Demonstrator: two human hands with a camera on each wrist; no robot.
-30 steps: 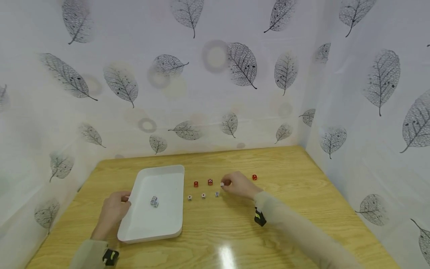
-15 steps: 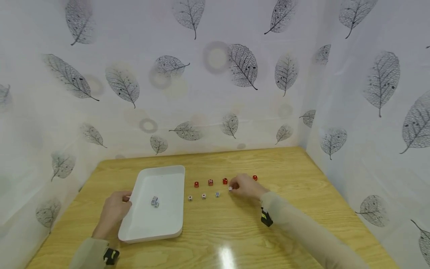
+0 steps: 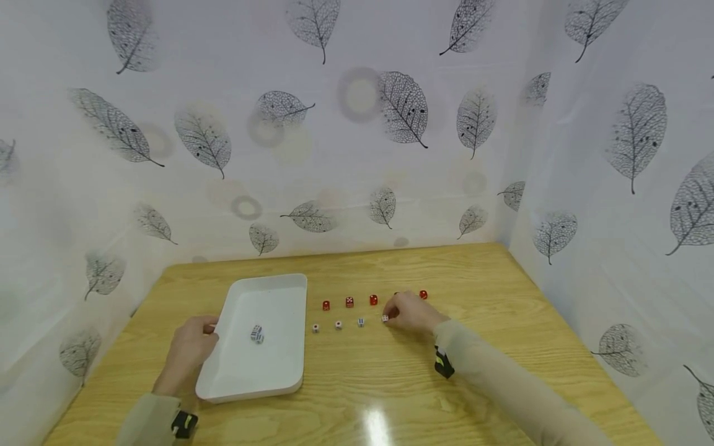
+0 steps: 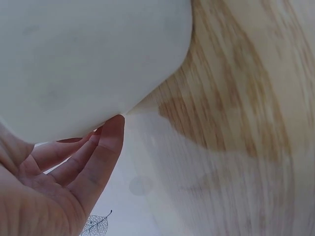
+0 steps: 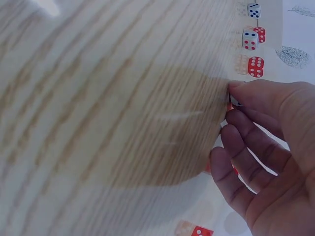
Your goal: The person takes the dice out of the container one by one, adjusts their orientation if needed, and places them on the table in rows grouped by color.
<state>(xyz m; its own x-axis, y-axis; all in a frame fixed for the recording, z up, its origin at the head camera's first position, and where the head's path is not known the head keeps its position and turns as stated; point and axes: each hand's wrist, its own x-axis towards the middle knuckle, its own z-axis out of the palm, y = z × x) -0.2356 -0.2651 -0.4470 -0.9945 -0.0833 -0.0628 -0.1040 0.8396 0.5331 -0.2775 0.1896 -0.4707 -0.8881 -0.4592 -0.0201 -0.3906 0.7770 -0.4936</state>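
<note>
My right hand point(image 3: 414, 311) pinches a white die point(image 3: 385, 318) between thumb and fingertips at the right end of a row of white dice point(image 3: 361, 322); in the right wrist view the thumb mostly hides it. Behind that row runs a row of red dice point(image 3: 374, 300), one of them largely covered by the right hand. At the left, my left hand point(image 3: 191, 345) grips the side rim of a shallow white tray point(image 3: 281, 368). A small cluster of white dice point(image 3: 256, 333) lies inside the tray. In the left wrist view, the fingers point(image 4: 106, 142) meet the tray's edge.
The wooden table point(image 3: 357, 378) extends in front of both rows and to the right. A leaf-patterned curtain point(image 3: 346, 155) encloses the back and sides. One red die point(image 3: 423, 294) sits just beyond the right hand.
My right hand has moved slightly right and nearer with the white die, bringing it level with the white row. A red die that it covered now shows. The left hand stays on the tray.
</note>
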